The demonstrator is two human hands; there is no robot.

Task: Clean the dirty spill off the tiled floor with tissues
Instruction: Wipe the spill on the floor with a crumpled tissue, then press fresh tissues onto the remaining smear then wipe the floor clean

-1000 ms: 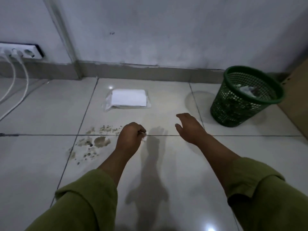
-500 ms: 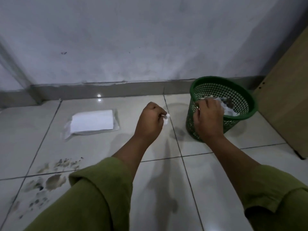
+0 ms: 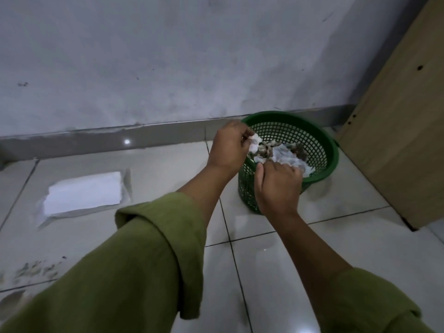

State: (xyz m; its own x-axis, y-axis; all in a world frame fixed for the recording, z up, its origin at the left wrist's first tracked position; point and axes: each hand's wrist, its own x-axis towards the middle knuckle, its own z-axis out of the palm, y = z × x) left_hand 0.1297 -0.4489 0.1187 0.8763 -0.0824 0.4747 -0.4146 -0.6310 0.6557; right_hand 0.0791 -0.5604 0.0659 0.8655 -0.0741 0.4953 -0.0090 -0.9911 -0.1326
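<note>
My left hand (image 3: 228, 147) hovers at the left rim of the green mesh basket (image 3: 332, 150), pinching a small crumpled white tissue (image 3: 254, 141) over the opening. My right hand (image 3: 276, 182) is curled over the basket's near rim, its fingertips against the soiled tissues (image 3: 286, 157) lying inside. Brown spill marks (image 3: 36, 269) stain the white tiles at the lower left, partly hidden by my green sleeve. An open pack of white tissues (image 3: 84, 193) lies flat on the floor to the left of the basket.
A grey wall with a grey skirting (image 3: 144, 135) runs behind the basket. A tall wooden panel (image 3: 396, 140) stands close to the basket's right side. White floor tiles with dark grout lines extend between my arms.
Both hands moved right, from near the spill to the basket. My left hand carried the small tissue over the basket's opening. My right hand stays on the near rim.
</note>
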